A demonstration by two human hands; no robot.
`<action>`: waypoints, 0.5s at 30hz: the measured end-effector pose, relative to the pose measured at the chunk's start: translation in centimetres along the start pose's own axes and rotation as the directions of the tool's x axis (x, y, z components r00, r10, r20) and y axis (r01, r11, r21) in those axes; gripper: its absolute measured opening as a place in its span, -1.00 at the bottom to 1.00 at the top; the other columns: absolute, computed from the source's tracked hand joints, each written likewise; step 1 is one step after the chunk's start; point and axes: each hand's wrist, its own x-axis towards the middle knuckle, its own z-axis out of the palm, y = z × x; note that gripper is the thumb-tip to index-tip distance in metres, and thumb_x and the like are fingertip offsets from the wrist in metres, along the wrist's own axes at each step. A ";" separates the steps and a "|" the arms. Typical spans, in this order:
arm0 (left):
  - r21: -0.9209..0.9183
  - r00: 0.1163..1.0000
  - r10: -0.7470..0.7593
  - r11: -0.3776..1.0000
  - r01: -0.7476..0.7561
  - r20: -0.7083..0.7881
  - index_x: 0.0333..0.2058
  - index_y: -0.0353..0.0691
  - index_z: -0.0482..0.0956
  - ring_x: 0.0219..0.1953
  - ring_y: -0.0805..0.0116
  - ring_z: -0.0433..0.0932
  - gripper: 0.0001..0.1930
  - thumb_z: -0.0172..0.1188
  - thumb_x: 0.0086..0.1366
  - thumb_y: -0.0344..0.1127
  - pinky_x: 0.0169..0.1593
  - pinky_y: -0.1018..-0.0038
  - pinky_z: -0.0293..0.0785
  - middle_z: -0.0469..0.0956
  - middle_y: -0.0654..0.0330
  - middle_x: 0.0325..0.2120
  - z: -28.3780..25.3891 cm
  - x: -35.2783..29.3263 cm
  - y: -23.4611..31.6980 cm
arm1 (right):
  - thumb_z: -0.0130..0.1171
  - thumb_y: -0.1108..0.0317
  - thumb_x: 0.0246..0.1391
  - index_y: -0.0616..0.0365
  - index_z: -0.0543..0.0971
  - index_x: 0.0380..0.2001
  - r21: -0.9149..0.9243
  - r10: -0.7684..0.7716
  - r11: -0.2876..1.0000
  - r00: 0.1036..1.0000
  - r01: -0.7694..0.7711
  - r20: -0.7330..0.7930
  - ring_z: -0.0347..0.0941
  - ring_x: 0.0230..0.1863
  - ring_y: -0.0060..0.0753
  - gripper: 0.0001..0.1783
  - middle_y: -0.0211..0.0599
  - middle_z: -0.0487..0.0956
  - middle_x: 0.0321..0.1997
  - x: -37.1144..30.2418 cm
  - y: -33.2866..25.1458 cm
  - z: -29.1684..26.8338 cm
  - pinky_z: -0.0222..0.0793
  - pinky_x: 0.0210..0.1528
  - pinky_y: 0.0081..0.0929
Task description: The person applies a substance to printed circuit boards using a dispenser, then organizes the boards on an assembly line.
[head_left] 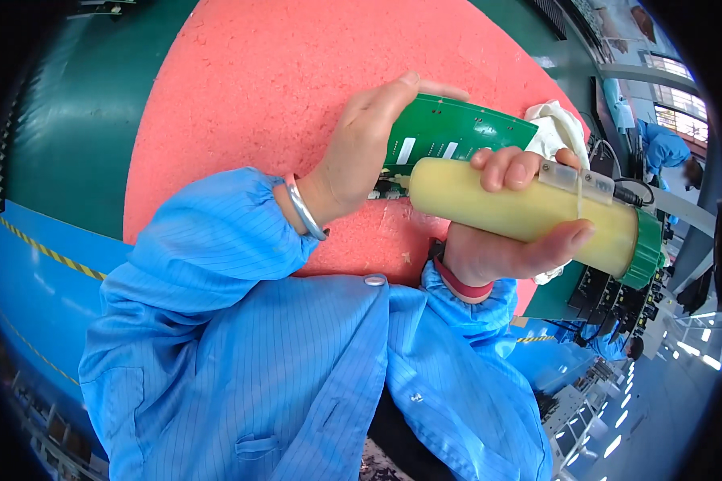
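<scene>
A green circuit board is tilted above the pink foam mat, with white printed patches on the face I see and components along its near edge. My left hand grips its left side, the fingers reaching round the far edge. In my right hand lies a fat pale yellow dispensing cartridge with a green screw cap. Fingers wrap over its top, and the thumb stretches along the near side. A small clear switch box with a black cable is strapped to it. The cartridge's left end is close to the board's near edge.
The pink foam mat covers much of the green table. A crumpled white cloth lies behind the cartridge. Black racks with boards stand at the right. A co-worker in blue is farther off at the right.
</scene>
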 end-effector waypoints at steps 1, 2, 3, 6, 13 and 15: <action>-0.007 1.000 -0.007 1.000 0.007 0.001 -0.14 -0.32 0.50 -0.28 0.41 0.53 -0.48 -0.36 0.31 -0.07 -0.19 0.58 0.46 0.54 0.08 -0.25 0.0 0.0 0.0 | -0.21 -0.27 0.07 0.07 0.26 0.02 -0.003 -0.004 1.000 1.000 0.004 -0.001 0.32 -0.45 -0.45 -0.32 -0.32 0.40 -0.44 0.0 0.0 0.0 0.29 -0.21 -0.34; -0.015 1.000 -0.014 1.000 0.014 0.003 -0.14 -0.32 0.50 -0.27 0.41 0.53 -0.49 -0.36 0.31 -0.08 -0.19 0.58 0.46 0.54 0.08 -0.25 0.0 0.0 0.0 | -0.22 -0.27 0.08 0.07 0.26 0.02 -0.006 -0.008 1.000 1.000 0.008 -0.001 0.32 -0.45 -0.45 -0.32 -0.32 0.40 -0.43 0.0 0.0 0.0 0.29 -0.21 -0.34; -0.022 1.000 -0.021 1.000 0.021 0.005 -0.14 -0.32 0.50 -0.27 0.41 0.53 -0.49 -0.36 0.31 -0.08 -0.19 0.58 0.46 0.54 0.08 -0.25 0.0 0.0 0.0 | -0.22 -0.26 0.08 0.07 0.26 0.02 -0.009 -0.012 1.000 1.000 0.012 -0.002 0.32 -0.45 -0.45 -0.33 -0.32 0.40 -0.43 -0.1 0.0 0.0 0.29 -0.21 -0.34; -0.033 0.999 -0.041 0.999 0.041 -0.001 -0.14 -0.32 0.50 -0.27 0.41 0.53 -0.49 -0.36 0.31 -0.08 -0.18 0.58 0.46 0.54 0.08 -0.25 0.0 -0.1 0.2 | -0.23 -0.26 0.08 0.07 0.25 0.03 -0.024 -0.021 0.999 1.000 0.021 -0.013 0.31 -0.45 -0.45 -0.33 -0.32 0.40 -0.43 -0.1 -0.1 0.0 0.29 -0.22 -0.35; 0.207 0.996 0.089 0.974 -0.088 0.004 -0.13 -0.32 0.49 -0.27 0.40 0.53 -0.46 -0.38 0.33 -0.03 -0.19 0.59 0.46 0.52 0.08 -0.22 -0.2 0.3 -0.1 | -0.23 -0.27 0.07 0.07 0.24 0.04 -0.046 -0.024 0.999 1.000 0.024 0.001 0.30 -0.46 -0.45 -0.31 -0.33 0.40 -0.43 -0.1 -0.3 -0.7 0.28 -0.24 -0.37; 0.131 0.999 0.041 0.990 -0.042 0.010 -0.14 -0.33 0.49 -0.27 0.40 0.53 -0.45 -0.39 0.33 -0.01 -0.19 0.59 0.47 0.52 0.08 -0.22 -0.5 0.5 -0.2 | -0.23 -0.28 0.07 0.07 0.23 0.05 -0.023 -0.023 0.999 1.000 0.023 0.010 0.30 -0.46 -0.45 -0.30 -0.33 0.40 -0.43 -0.4 -0.5 -0.5 0.28 -0.24 -0.37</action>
